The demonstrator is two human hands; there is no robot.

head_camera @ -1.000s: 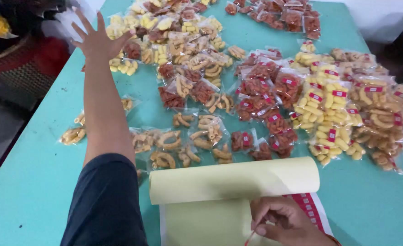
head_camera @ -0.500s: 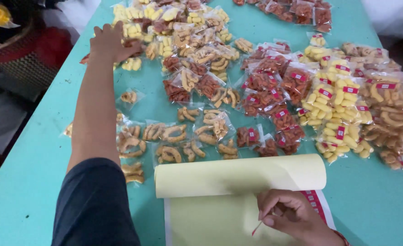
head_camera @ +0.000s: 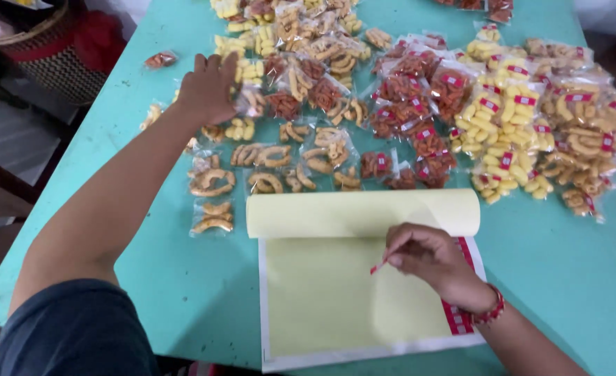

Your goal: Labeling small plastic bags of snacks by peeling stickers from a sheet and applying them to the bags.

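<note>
The right hand (head_camera: 430, 261) rests on a yellow backing sheet (head_camera: 336, 292), its fingers pinched together on a small red sticker (head_camera: 375, 268) held by one end. The sticker looks feather-light and limp, tacky on one face, so it likely handles best pinched at a tip, where it can hang free without curling onto itself. Just beside the wrist, a strip of red stickers (head_camera: 457, 317) runs along the sheet's edge. The far end of the sheet curls up into a loose roll (head_camera: 364, 212) just beyond the fingers; it is thin, springy paper that would probably crease under pressure.

The left hand (head_camera: 207, 90) reaches well ahead of the right one, palm down, fingers bent over a small clear packet of pale curled snacks (head_camera: 249, 101); whether it truly grips the packet cannot be told. These packets appear light, crinkly and slippery, their contents brittle, so a soft hold at the sealed edge or flat across the top seems safest.

Between the hands lie more packets of brown ring snacks (head_camera: 263, 157). Beyond the right hand sit piles of red (head_camera: 405, 90) and yellow packets (head_camera: 496, 136), all on a turquoise table (head_camera: 572, 278). A woven basket (head_camera: 50, 49) stands past the left hand.
</note>
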